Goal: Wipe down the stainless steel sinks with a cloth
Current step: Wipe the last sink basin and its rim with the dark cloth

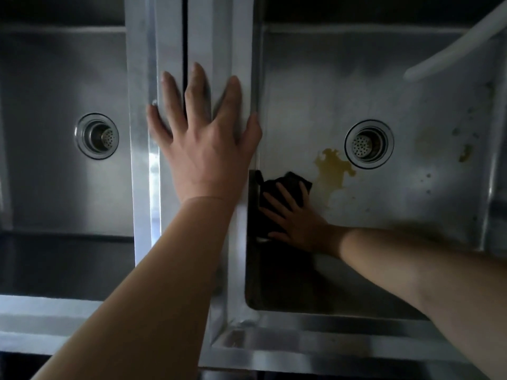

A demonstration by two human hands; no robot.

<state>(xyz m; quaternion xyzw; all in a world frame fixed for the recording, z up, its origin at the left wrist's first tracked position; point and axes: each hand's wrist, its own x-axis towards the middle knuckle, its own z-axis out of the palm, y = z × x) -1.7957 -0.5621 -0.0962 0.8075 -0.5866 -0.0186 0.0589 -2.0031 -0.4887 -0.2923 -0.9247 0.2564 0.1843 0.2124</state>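
Two stainless steel sinks lie side by side: a left sink (49, 187) and a right sink (397, 204). My left hand (203, 144) lies flat with fingers spread on the steel divider (170, 37) between them, holding nothing. My right hand (296, 220) presses a black cloth (285, 185) against the floor of the right sink, in its near left corner. A yellow-brown stain (332, 168) spreads just beyond the cloth, beside the right drain (369, 144). Part of the cloth is hidden under my fingers.
The left drain (97, 136) sits in the middle of the left sink. Brownish specks and smears (465, 152) dot the right side of the right sink. A white hose or tube (450, 50) hangs over its far right corner. The steel front rim (329, 341) runs along the near edge.
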